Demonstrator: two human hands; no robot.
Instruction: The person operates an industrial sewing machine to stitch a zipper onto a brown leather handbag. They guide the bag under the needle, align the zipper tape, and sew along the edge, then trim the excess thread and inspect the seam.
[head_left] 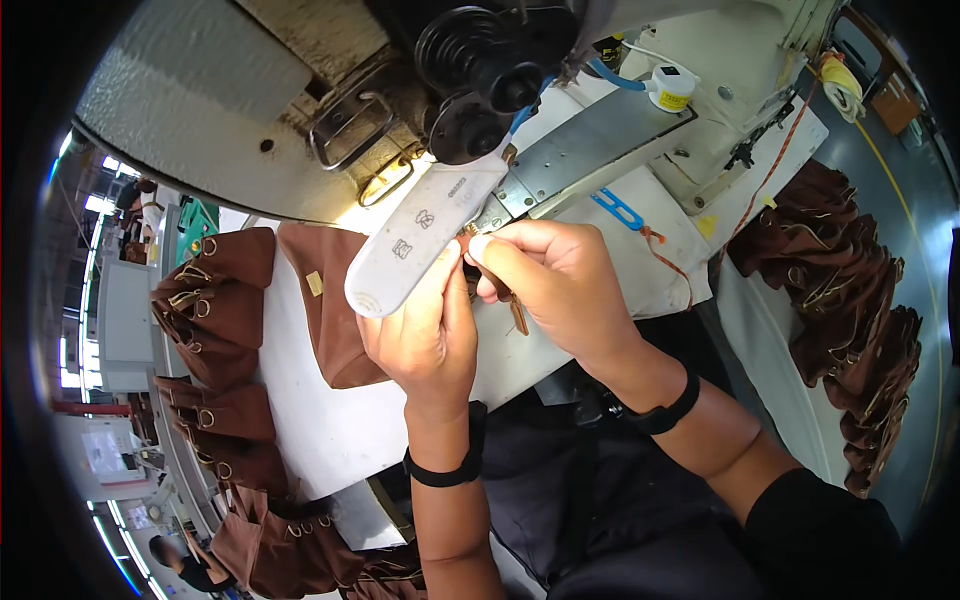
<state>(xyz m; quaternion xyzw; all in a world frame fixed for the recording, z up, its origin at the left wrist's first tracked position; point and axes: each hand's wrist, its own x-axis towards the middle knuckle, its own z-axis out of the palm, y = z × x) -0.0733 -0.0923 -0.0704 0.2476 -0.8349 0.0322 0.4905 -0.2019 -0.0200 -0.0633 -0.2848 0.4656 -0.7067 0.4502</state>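
Observation:
At the sewing machine (590,145), both my hands come together close to the metal bed, beside a light grey rounded guard (425,235). With finger and thumb my left hand (425,330) pinches a small brown leather strap (463,243), partly covered by the guard. My right hand (560,280) closes on the same strap from the right. Below its fingers hangs a narrow tan end (519,318); whether it belongs to the strap I cannot tell. Left of my left hand, a brown bag piece (335,345) with a small gold-coloured plate lies on the white table (330,430).
Brown bag pieces with metal rings (215,300) line the table's left side. More brown pieces (825,270) are heaped at the right. A blue plastic tool (618,209) lies behind my right hand. An orange cord (775,160) runs down the machine's right side.

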